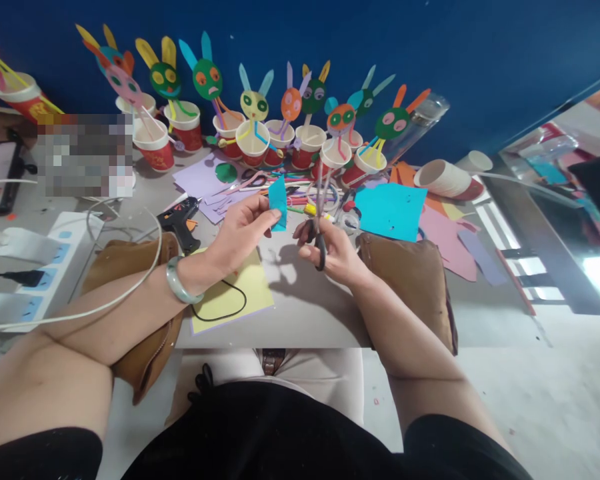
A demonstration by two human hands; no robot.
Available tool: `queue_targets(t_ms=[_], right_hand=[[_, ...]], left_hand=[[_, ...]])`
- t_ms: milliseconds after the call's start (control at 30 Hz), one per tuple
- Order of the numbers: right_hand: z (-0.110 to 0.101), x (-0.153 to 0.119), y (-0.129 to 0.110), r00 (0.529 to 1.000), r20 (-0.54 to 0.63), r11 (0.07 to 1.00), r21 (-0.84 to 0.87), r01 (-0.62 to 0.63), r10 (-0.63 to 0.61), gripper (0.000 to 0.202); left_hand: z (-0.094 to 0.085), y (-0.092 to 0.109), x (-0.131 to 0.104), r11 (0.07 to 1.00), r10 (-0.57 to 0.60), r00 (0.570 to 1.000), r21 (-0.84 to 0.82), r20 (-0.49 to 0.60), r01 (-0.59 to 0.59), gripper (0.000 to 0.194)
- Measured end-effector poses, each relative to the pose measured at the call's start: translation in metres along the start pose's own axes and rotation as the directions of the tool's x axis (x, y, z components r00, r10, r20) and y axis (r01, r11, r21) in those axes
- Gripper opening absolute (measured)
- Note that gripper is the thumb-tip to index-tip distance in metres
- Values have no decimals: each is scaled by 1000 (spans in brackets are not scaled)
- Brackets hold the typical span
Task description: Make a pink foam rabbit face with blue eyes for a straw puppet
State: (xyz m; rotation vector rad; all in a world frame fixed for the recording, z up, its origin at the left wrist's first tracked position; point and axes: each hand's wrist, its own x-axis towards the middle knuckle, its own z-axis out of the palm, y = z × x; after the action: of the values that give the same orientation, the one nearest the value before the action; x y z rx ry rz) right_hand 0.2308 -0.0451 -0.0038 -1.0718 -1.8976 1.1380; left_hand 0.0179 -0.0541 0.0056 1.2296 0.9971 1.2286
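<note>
My left hand (253, 223) pinches a small folded piece of blue paper (279, 205) upright above the table. A pair of scissors (321, 237) is in my right hand (337, 250), fingers in the dark handles and blades pointing up and away. The scissors and the paper are apart. To the right of the scissors lies a larger blue sheet (393, 210) with a few small marks or holes. A yellow sheet (250, 293) is on the table under my left wrist, with a thin black cord (245, 303) across it.
Paper cups with rabbit-faced figures (254, 137) line the back by the blue wall. A black glue gun (183, 223) lies left, near a white power strip (55, 267). Brown cushions (405, 280) flank my arms. Stacked paper cups (443, 179) and pink paper (447, 243) lie right.
</note>
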Motion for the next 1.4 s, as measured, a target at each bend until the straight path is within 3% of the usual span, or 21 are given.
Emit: queue_targets(t_ms=[167,467,1400], right_hand=[[4,-1,-1,982,183,993,-120,-25,47,72],[7,0,-5,956,266,990,-99,-98,122,83],[5,1,-3,954,279,994,-51,-99,109,79]], left_hand=[[-1,-6,1,1000,-15,1000,-11,4,15,19],[1,-4,0,1000,-16,1000,-2,19,16,22],[1,-1,-1,998,-54,998,27,42,53,22]])
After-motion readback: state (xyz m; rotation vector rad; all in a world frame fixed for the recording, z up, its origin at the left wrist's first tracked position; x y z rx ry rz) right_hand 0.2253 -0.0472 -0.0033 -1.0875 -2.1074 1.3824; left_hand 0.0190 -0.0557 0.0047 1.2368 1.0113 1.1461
